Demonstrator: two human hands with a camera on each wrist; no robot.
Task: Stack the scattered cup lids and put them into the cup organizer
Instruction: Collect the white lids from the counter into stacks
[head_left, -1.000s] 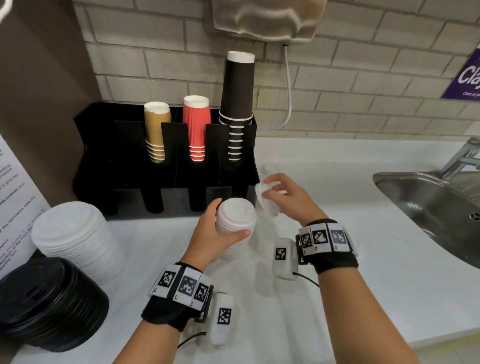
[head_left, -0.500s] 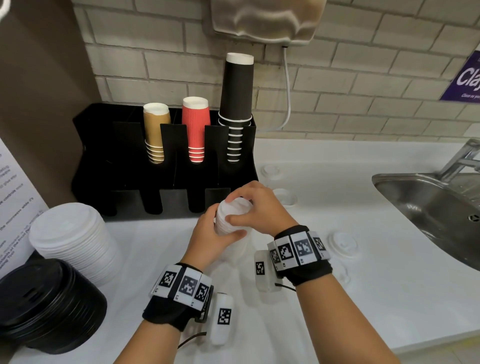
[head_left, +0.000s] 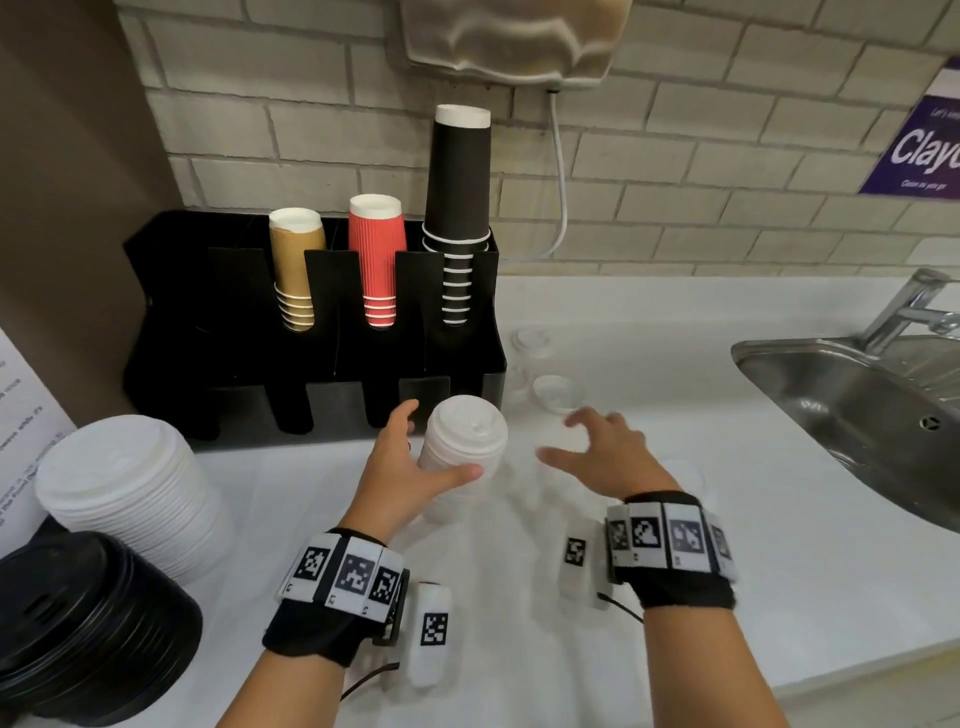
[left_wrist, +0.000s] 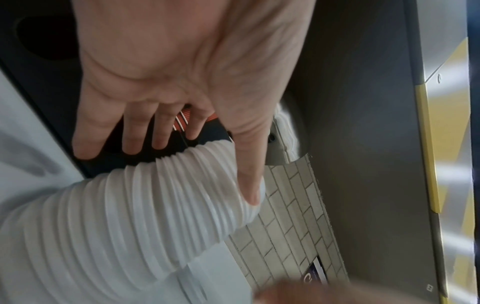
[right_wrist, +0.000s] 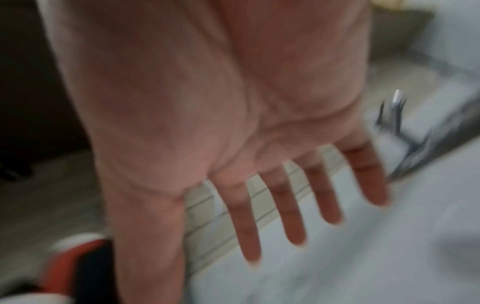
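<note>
My left hand (head_left: 441, 441) grips a tall stack of small white cup lids (head_left: 470, 423) standing on the white counter just in front of the black cup organizer (head_left: 182, 312). In the left wrist view the thumb (left_wrist: 246, 174) lies across the ribbed stack (left_wrist: 130, 216). My right hand (head_left: 558, 436) hovers to the right of the stack, fingers (right_wrist: 293, 216) spread and holding nothing. Two loose white lids lie beyond it, one (head_left: 556, 392) near the organizer's corner and one (head_left: 531, 340) farther back. A faint third lid (head_left: 691, 470) shows right of the hand.
The organizer holds brown (head_left: 296, 270), red (head_left: 376, 260) and black (head_left: 457, 208) cup stacks. Large white lids (head_left: 130, 488) and black lids (head_left: 78, 623) are piled at the left. A steel sink (head_left: 857, 405) with a tap (head_left: 909, 306) is at the right.
The right hand brought a lid from the right, pressed it onto the top of the stack, then let go and drew back to the right. The left hand kept hold of the stack.
</note>
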